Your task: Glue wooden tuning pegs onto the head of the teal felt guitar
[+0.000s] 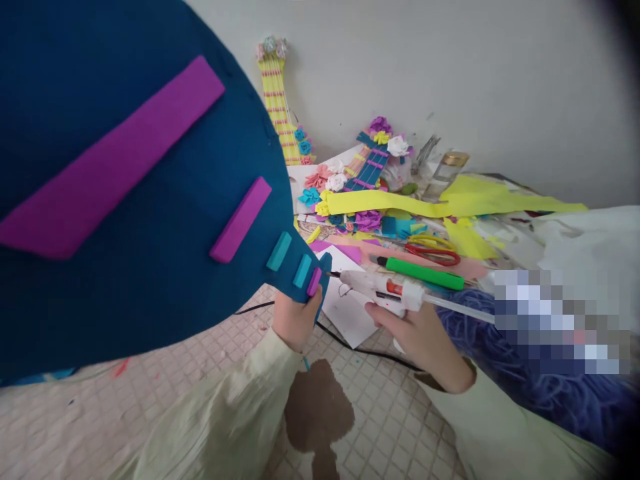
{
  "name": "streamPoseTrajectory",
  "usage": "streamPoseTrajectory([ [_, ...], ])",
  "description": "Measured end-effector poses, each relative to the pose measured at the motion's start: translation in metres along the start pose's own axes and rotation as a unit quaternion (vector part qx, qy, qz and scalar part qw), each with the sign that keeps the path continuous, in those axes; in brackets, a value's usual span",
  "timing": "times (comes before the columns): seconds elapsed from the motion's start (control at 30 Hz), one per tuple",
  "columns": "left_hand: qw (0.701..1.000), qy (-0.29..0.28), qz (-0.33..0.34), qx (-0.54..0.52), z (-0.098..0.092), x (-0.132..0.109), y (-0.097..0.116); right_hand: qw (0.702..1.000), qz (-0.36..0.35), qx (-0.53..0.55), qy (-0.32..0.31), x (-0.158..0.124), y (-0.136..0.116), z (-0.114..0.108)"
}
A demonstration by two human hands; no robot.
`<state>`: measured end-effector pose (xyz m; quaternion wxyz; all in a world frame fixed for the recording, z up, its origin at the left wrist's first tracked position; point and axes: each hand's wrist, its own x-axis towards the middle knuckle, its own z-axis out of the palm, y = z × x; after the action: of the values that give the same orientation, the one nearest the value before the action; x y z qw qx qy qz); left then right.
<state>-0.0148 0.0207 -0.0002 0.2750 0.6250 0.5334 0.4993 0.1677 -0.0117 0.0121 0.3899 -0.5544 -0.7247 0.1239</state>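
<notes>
My left hand (291,320) is closed around the narrow end of a large dark blue rounded board (150,287). Purple strips (243,220) and short teal strips (279,251) lie across the board, getting smaller toward that end. In my right hand (420,337) is a white hot glue gun (373,285), a clear glue stick (465,310) running out of its back. The gun's dark nozzle points left, close to the board's tip beside the smallest purple strip (314,281); whether it touches I cannot tell.
Behind lie a green utility knife (425,273), red-handled scissors (433,253), yellow paper strips (395,203), paper flowers (367,220) and a glass jar (449,172). A decorated yellow neck (274,100) leans on the wall. A black cord (370,351) crosses the tiled floor (215,373).
</notes>
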Motion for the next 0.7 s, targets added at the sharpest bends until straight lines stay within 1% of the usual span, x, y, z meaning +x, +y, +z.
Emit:
streamPoseTrajectory([
  [0.1,0.999,-0.027,0.020,-0.014,-0.006,0.002,0.002,1.000,0.009,0.016,-0.010,-0.002,-0.001,0.001],
  [0.23,0.999,-0.049,0.005,-0.006,-0.011,0.002,0.004,0.999,0.010,0.042,-0.014,-0.002,-0.002,0.003],
  [0.37,0.999,-0.049,-0.009,-0.016,-0.013,0.002,0.005,0.998,0.010,0.053,-0.031,-0.001,-0.002,0.004],
  [0.47,0.998,-0.061,-0.002,-0.009,-0.014,0.001,0.004,0.999,0.008,0.046,-0.025,-0.003,-0.002,0.004],
  [0.53,0.997,-0.076,0.004,0.025,-0.015,0.001,0.003,0.999,0.030,0.030,-0.027,-0.004,-0.004,0.003],
  [0.6,0.995,-0.086,0.010,0.056,-0.015,0.002,0.002,0.997,0.067,0.013,-0.045,-0.005,-0.006,0.002],
  [0.63,0.994,-0.087,0.011,0.061,-0.015,0.002,0.001,0.995,0.083,0.007,-0.056,-0.005,-0.008,0.001],
  [0.7,0.996,-0.078,-0.005,0.032,-0.015,0.002,0.000,0.992,0.106,0.003,-0.074,-0.004,-0.009,0.000],
])
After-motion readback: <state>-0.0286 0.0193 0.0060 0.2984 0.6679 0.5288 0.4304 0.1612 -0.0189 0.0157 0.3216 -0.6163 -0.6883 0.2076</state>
